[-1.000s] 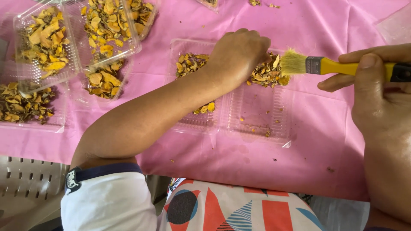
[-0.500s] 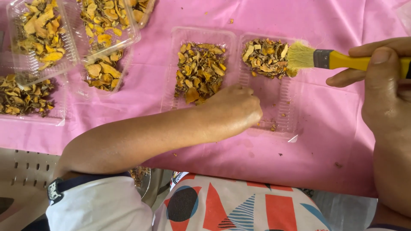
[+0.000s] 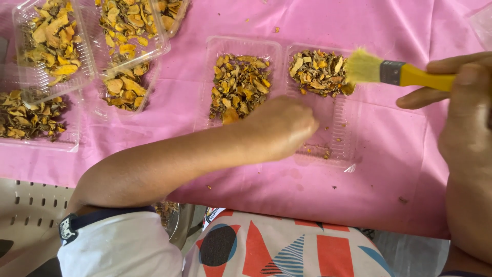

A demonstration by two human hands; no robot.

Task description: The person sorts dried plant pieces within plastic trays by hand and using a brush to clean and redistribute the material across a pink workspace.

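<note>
Right hand (image 3: 469, 110) gripped a yellow brush (image 3: 400, 73), bristles pointing left onto dried slices (image 3: 319, 73); left hand (image 3: 284, 128), fingers curled, contents hidden, rested on the clear tray (image 3: 338, 154).

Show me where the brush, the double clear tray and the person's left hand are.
brush (image 3: 382, 71): head view, on the metal band between bristles and yellow handle.
double clear tray (image 3: 335, 156): head view, on the bare near rim of its right compartment.
left hand (image 3: 284, 125): head view, on the back of the hand.
</note>
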